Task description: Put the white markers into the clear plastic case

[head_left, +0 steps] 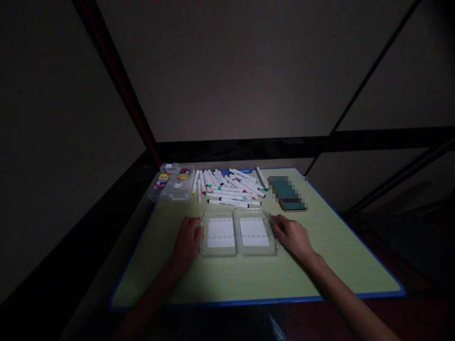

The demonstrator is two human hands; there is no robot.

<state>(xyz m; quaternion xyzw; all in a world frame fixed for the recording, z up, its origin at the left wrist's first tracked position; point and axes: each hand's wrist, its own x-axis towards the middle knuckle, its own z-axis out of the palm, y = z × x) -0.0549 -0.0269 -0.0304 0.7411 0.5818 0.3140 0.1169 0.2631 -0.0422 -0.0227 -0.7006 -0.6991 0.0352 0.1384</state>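
Observation:
A clear plastic case [237, 233] lies opened flat on the green table [249, 279], with a white insert in each half. My left hand [186, 241] rests against the case's left edge, fingers curled onto its rim. At the right edge my right hand [291, 236] lies the same way, fingers touching the rim. Behind the case sits a heap of several white markers [231, 187] with coloured caps.
A closed clear box [172, 187] with colour labels stands at the back left. A dark blurred flat object [287, 193] lies at the back right. The table has a blue rim; dark rails and walls surround it.

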